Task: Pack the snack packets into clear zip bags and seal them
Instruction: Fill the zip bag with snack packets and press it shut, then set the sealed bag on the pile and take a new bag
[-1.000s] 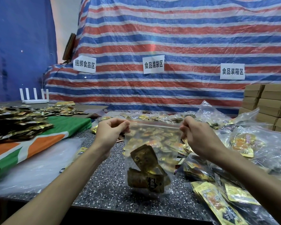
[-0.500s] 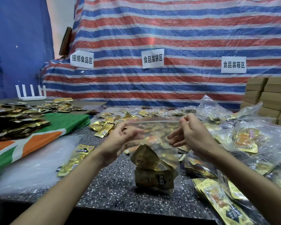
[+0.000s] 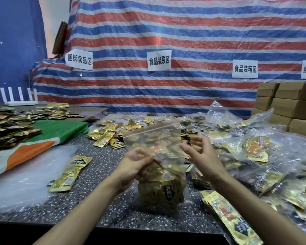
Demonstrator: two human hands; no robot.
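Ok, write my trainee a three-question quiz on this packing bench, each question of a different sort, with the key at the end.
1. True or false: the clear plastic zip bag in the middle is empty.
2. Which hand grips that bag? A) the left hand B) the right hand C) neither
3. Fill in: the zip strip along the bag's top is ____.

Key: 1 false: gold foil snack packets fill its lower part. 2 A: the right hand is open beside the bag. 3 red.
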